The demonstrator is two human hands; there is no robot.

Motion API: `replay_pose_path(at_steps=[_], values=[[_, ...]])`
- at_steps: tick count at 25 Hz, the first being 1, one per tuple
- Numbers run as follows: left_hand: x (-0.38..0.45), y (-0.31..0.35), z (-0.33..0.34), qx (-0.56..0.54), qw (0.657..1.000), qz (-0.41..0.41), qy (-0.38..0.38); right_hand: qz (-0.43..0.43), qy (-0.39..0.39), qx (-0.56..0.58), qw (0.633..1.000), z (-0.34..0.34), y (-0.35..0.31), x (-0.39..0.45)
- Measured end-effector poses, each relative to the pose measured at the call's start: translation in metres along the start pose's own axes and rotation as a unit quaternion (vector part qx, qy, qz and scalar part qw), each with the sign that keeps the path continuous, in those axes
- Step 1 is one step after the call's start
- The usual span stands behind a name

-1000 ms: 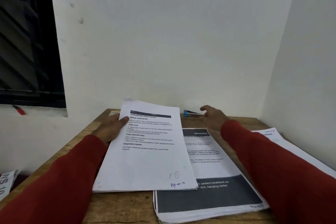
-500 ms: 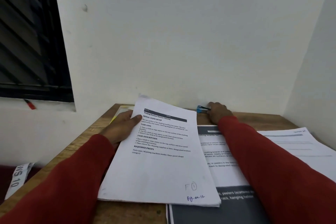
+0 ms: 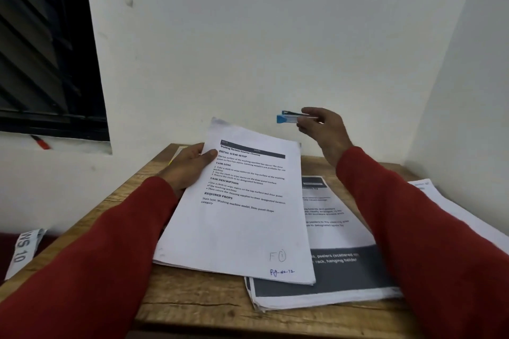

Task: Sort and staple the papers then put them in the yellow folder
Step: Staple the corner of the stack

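My left hand (image 3: 190, 165) grips the left edge of a stack of printed white papers (image 3: 242, 217), thumb on the top sheet, far end tilted up off the wooden table (image 3: 198, 303). My right hand (image 3: 323, 129) holds a small blue stapler (image 3: 287, 117) in the air above the table's far edge, just right of the stack's top corner. A second pile of papers (image 3: 330, 264) with a dark grey band lies to the right, partly under the held stack. A sliver of yellow (image 3: 171, 161) shows beneath my left hand; I cannot tell whether it is the folder.
More white sheets (image 3: 451, 206) lie at the table's right edge, by the side wall. White walls close in the back and right. A dark window (image 3: 46, 44) is at upper left, with a red pen (image 3: 41, 142) on its sill. A printed strip (image 3: 24, 248) hangs lower left.
My right hand closed on the blue stapler at the back of the table and lifted it into the air. The left hand kept its hold on the paper stack.
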State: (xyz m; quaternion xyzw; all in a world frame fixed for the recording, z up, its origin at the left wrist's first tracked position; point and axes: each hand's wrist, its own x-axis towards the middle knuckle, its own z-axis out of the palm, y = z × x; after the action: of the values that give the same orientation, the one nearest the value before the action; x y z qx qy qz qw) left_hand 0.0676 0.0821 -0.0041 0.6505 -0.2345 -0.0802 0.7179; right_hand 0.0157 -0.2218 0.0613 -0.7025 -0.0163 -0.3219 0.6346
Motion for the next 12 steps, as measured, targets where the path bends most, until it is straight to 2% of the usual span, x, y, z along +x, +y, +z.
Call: replay_pose_path(at_steps=[2,4,12], values=[[-0.004,0.003,0.005,0.011,1.0,-0.003,-0.002,0.005,-0.022,0.088,0.996,0.012,-0.012,-0.017],[-0.007,0.004,0.01,0.019,1.0,-0.014,-0.015,0.011,-0.043,0.123,0.991,0.023,-0.017,-0.026],[-0.013,0.006,0.025,0.096,0.993,0.031,-0.058,-0.063,-0.143,0.057,0.986,0.032,-0.014,-0.048]])
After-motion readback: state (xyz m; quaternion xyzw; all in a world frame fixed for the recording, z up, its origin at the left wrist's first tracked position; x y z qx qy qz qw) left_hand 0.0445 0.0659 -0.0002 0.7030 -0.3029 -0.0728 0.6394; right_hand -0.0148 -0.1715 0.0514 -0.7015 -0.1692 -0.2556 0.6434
